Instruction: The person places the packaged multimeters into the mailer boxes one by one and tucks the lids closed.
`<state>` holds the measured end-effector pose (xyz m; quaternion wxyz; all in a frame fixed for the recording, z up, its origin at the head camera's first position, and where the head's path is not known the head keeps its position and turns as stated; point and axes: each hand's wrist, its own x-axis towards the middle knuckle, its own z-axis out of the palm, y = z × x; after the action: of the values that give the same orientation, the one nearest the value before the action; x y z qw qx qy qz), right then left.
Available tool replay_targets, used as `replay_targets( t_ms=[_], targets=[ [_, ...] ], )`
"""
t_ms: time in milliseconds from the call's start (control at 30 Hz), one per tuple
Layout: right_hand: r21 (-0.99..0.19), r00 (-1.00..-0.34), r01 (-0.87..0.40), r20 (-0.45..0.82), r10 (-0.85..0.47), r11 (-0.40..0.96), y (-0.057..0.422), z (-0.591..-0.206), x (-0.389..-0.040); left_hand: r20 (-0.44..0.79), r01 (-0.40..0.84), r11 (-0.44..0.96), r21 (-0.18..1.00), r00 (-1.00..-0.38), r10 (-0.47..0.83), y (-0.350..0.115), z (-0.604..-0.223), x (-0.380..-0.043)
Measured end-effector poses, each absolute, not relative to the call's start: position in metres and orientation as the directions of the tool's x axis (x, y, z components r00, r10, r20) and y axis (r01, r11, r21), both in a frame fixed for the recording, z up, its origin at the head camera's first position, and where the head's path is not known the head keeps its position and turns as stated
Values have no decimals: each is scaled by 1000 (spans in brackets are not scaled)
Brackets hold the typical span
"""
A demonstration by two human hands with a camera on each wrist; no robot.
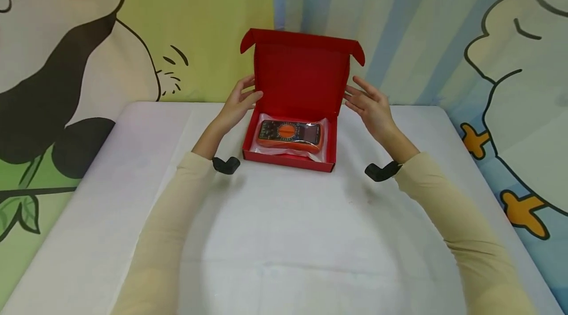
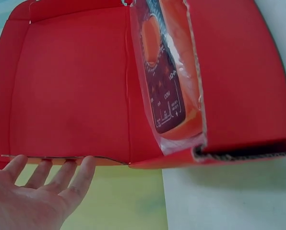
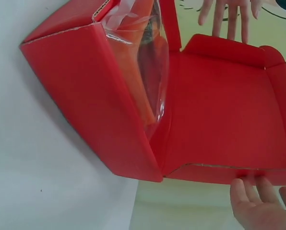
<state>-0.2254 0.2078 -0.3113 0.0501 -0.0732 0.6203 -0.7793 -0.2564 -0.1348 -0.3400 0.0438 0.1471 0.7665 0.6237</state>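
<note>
Touching the raised lid [image 1: 301, 76] either side, both hands [image 1: 235, 106] [image 1: 373, 111], fingers extended, bagged multimeter [image 1: 290, 135] in red box [image 1: 288, 160]

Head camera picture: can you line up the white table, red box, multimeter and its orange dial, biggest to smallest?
Largest to smallest there:
1. White table
2. Red box, lid included
3. Multimeter
4. Orange dial

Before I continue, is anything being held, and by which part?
Nothing looks gripped: the left hand and the right hand appear only to touch the sides of the red lid.
</note>
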Motion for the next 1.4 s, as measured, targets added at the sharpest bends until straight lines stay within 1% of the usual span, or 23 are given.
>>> replay_targets(
  t_ms=[200, 367, 467, 600, 833, 967, 1200, 1267, 1400],
  targets=[
    [-985, -991, -54, 73, -112, -162, 207, -312, -228, 137, 196, 191, 962, -949, 285, -138, -338, -255],
    [-982, -992, -73, 89, -89, -172, 206, -311, -228, 177, 214, 122, 969, -949, 261, -135, -339, -256],
    [-986, -992, -63, 78, -95, -156, 205, -310, -228, 194, 217, 74, 973, -953, 234, -132, -340, -255],
    [-991, -995, -39, 51, -84, -130, 208, -305, -229, 198, 215, 65, 974, -959, 205, -130, -341, -253],
    [-996, -997, 21, -15, -75, -83, 213, -296, -226, 171, 176, 7, 984, -962, 211, -134, -342, -249],
    [-1000, -993, 9, -5, -115, -30, 216, -291, -223, 155, 154, -25, 988, -963, 220, -135, -340, -244],
    [-992, -973, -9, -20, -231, 126, 220, -279, -218, 160, 146, -86, 986, -968, 194, -135, -343, -240],
    [-987, -966, -20, -22, -257, 161, 220, -278, -217, 156, 141, -89, 986, -970, 187, -136, -344, -239],
    [-965, -959, -69, -6, -283, 255, 218, -277, -215, 112, 105, -47, 993, -975, 191, -140, -342, -236]
  ],
)
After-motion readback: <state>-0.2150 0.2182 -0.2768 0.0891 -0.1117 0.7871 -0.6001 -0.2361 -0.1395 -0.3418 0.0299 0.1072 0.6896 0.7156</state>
